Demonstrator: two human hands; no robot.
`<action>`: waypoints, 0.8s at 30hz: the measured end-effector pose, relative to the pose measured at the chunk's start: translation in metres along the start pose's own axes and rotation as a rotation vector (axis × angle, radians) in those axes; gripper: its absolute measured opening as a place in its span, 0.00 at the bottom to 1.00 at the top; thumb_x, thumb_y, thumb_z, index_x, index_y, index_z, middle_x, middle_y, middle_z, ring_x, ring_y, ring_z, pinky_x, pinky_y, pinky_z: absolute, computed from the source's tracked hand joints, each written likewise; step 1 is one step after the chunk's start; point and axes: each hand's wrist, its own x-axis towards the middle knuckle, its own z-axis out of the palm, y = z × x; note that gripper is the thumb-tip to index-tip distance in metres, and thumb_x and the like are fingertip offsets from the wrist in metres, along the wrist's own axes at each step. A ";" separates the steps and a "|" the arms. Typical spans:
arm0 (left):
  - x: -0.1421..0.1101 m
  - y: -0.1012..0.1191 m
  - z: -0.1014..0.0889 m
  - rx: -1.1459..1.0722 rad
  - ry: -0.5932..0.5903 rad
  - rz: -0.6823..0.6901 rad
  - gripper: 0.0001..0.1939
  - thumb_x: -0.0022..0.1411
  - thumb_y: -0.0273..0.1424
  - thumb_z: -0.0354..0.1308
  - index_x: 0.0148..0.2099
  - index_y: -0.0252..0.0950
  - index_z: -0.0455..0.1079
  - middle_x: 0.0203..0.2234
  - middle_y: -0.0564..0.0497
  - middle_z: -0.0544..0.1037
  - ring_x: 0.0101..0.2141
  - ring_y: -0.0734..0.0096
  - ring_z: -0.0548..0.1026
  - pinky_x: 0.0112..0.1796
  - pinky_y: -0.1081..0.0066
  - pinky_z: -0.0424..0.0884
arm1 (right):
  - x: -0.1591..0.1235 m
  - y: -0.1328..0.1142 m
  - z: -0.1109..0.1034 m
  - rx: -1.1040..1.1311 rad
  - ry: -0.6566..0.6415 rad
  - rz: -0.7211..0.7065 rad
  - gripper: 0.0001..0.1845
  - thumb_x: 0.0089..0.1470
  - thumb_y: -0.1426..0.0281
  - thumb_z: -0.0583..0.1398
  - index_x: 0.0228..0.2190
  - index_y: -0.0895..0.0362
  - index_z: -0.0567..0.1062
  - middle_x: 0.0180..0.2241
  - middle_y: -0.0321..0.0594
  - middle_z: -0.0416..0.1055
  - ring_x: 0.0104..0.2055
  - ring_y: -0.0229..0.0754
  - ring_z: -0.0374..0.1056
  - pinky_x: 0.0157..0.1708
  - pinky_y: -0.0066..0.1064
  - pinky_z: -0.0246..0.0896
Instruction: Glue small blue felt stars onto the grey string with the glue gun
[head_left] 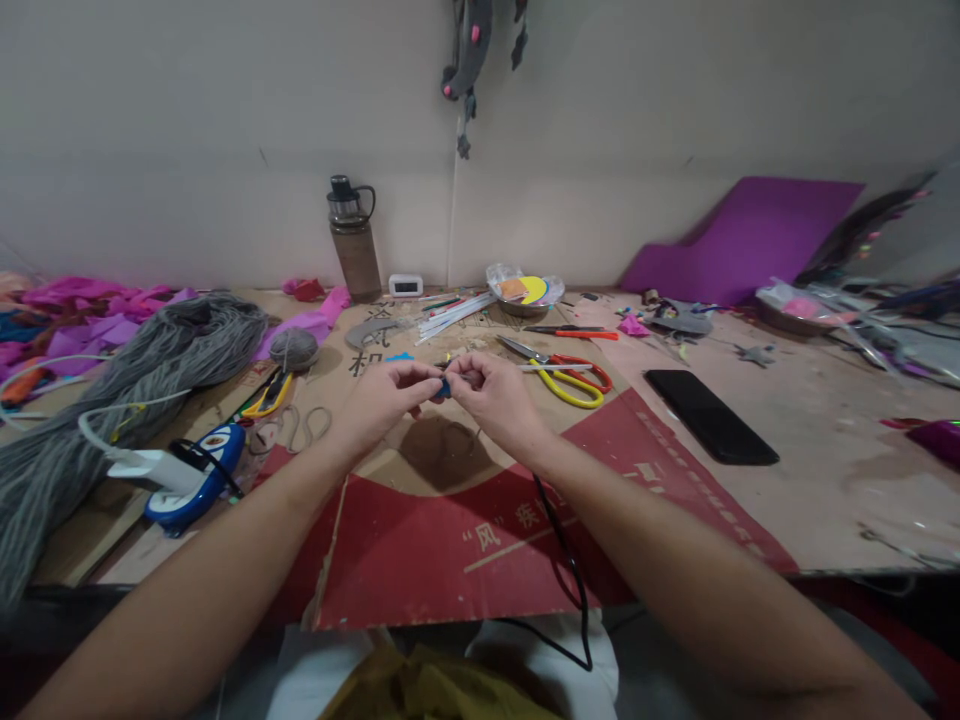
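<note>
Nearest us, olive cloth (427,690) lies at the bottom edge; a black cable (574,565) loops up over the table's edge onto the red-printed cardboard (420,565) before us; to the left sits a blue-and-white power strip (176,507) with a white plug (154,470) in it, and to the right a black phone (709,415) lies flat. Above the cardboard, our left hand (395,395) and right hand (491,395) meet, thumbs and fingertips pinched together on a small blue piece (442,388); it sits between the two, mostly covered, so we cannot tell its shape. Just beyond our right hand lie scissors (574,385) with one yellow and one red handle; on the left we have yellow-handled cutters (268,395), a long grey hank of yarn (150,375) and a grey ball (294,348). Farther off stand a dark bottle (356,262) and a small white clock (406,286); a purple sheet (739,240) leans at the wall, where a grey ornament (472,45) hangs highest.
</note>
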 end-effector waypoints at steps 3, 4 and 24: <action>-0.001 0.002 0.001 0.035 0.017 0.002 0.13 0.52 0.38 0.64 0.36 0.33 0.77 0.27 0.49 0.79 0.28 0.72 0.72 0.26 0.75 0.68 | -0.002 -0.001 0.002 -0.047 0.002 -0.030 0.06 0.52 0.69 0.59 0.27 0.57 0.73 0.22 0.33 0.65 0.25 0.34 0.56 0.27 0.28 0.50; -0.002 0.003 0.002 0.036 0.023 0.003 0.12 0.52 0.38 0.64 0.34 0.33 0.77 0.27 0.49 0.79 0.27 0.73 0.72 0.25 0.75 0.68 | -0.002 -0.001 0.003 -0.057 0.002 -0.038 0.05 0.51 0.69 0.59 0.27 0.57 0.73 0.23 0.33 0.65 0.25 0.34 0.57 0.27 0.28 0.51; -0.002 0.004 -0.001 0.002 0.002 -0.021 0.12 0.52 0.38 0.64 0.32 0.34 0.78 0.26 0.50 0.78 0.26 0.74 0.72 0.24 0.76 0.68 | -0.004 -0.002 0.002 -0.046 -0.018 -0.037 0.06 0.52 0.68 0.58 0.28 0.57 0.73 0.22 0.32 0.65 0.24 0.34 0.57 0.27 0.28 0.51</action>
